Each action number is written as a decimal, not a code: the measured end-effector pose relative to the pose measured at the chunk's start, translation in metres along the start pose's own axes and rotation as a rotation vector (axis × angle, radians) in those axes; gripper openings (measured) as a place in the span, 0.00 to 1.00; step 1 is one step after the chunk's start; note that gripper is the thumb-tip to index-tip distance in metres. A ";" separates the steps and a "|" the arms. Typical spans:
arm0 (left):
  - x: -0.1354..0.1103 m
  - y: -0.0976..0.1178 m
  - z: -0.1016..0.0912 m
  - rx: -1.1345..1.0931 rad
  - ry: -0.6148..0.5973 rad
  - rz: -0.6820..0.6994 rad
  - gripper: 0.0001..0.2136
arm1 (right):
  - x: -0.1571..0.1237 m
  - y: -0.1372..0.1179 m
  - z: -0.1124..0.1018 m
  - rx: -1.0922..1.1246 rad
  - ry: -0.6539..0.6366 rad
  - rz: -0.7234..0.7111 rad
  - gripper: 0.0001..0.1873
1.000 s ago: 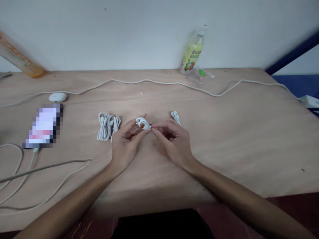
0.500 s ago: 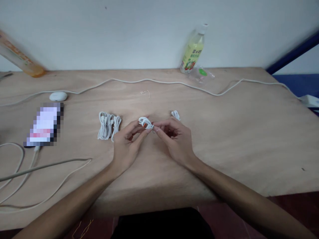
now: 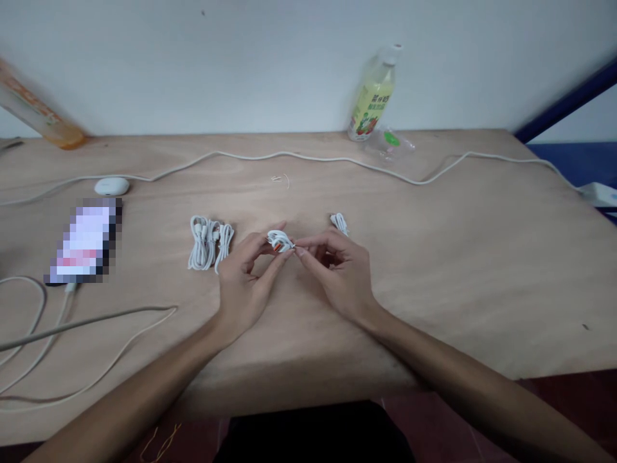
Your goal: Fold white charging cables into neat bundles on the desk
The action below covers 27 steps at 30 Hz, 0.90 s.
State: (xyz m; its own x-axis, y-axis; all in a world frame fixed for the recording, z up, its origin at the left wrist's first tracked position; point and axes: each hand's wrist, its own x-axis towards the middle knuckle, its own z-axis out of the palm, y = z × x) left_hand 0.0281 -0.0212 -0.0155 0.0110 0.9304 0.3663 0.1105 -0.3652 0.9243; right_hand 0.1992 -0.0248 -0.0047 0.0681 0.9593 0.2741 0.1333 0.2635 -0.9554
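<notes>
Over the middle of the wooden table (image 3: 457, 257), my left hand (image 3: 243, 280) pinches a small coiled white cable (image 3: 279, 240) with an orange plug end. My right hand (image 3: 337, 270) meets it from the right, thumb and forefinger closed on the same coil. To the left of my hands lie two bundled white cables (image 3: 209, 241) side by side on the wood. Just beyond my right hand's fingers, part of another small white cable bundle (image 3: 339, 223) shows.
A phone (image 3: 87, 241) with a cable plugged in lies at left, a white earbud case (image 3: 112, 186) behind it. A long white cord (image 3: 308, 158) runs across the back. A drink bottle (image 3: 373, 96) stands at the wall, an orange bottle (image 3: 33, 109) leans far left.
Both hands stay together on the small coil and have drifted slightly; fingers shifted a little on it. Nothing else on the table moved.
</notes>
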 end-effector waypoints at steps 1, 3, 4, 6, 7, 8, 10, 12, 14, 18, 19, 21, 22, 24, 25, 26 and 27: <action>0.000 0.000 -0.001 0.024 -0.006 0.025 0.18 | 0.000 -0.001 0.000 0.003 0.001 0.012 0.04; 0.000 0.001 -0.002 0.076 -0.015 0.073 0.18 | 0.000 -0.001 -0.001 0.019 -0.003 0.040 0.04; 0.000 0.001 -0.002 0.105 -0.016 0.095 0.18 | 0.001 -0.001 -0.001 0.032 -0.009 0.058 0.04; 0.000 0.001 -0.003 0.154 -0.013 0.135 0.18 | 0.002 0.000 -0.001 0.064 -0.025 0.097 0.04; 0.000 0.001 -0.003 0.170 -0.013 0.148 0.18 | 0.003 0.000 -0.001 0.080 -0.034 0.115 0.04; 0.000 0.001 -0.003 0.179 -0.014 0.156 0.17 | 0.003 0.001 -0.001 0.093 -0.040 0.130 0.04; 0.001 0.001 -0.003 0.178 -0.018 0.157 0.17 | 0.004 0.001 -0.002 0.108 -0.047 0.148 0.05; 0.001 0.001 -0.003 0.165 -0.027 0.138 0.16 | 0.005 0.001 -0.001 0.113 -0.048 0.153 0.05; 0.001 0.001 -0.003 0.154 -0.031 0.117 0.15 | 0.005 0.001 -0.001 0.114 -0.046 0.150 0.05; 0.001 0.001 -0.003 0.125 -0.041 0.087 0.10 | 0.005 0.000 -0.001 0.108 -0.048 0.133 0.05; 0.001 0.001 -0.003 0.119 -0.045 0.073 0.09 | 0.004 0.000 -0.001 0.106 -0.047 0.128 0.04; 0.001 0.001 -0.003 0.111 -0.046 0.041 0.10 | 0.004 0.000 -0.001 0.094 -0.044 0.118 0.04; 0.001 0.001 -0.003 0.108 -0.047 0.026 0.11 | 0.004 -0.001 -0.002 0.084 -0.042 0.114 0.04; 0.001 0.001 -0.002 0.101 -0.047 0.006 0.11 | 0.003 -0.001 -0.002 0.060 -0.036 0.101 0.04; 0.001 0.001 -0.002 0.092 -0.046 0.000 0.11 | 0.003 -0.002 -0.002 0.047 -0.032 0.091 0.04; 0.001 0.001 -0.002 0.081 -0.043 -0.007 0.11 | 0.003 -0.002 -0.002 0.033 -0.028 0.080 0.04; 0.002 0.001 -0.001 0.066 -0.040 -0.015 0.11 | 0.003 -0.002 -0.002 0.022 -0.024 0.065 0.04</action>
State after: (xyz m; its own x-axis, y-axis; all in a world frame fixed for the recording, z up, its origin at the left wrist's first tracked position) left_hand 0.0270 -0.0200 -0.0139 0.0482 0.9366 0.3470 0.1761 -0.3499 0.9201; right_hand 0.2010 -0.0229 -0.0019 0.0525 0.9765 0.2092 0.1079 0.2027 -0.9733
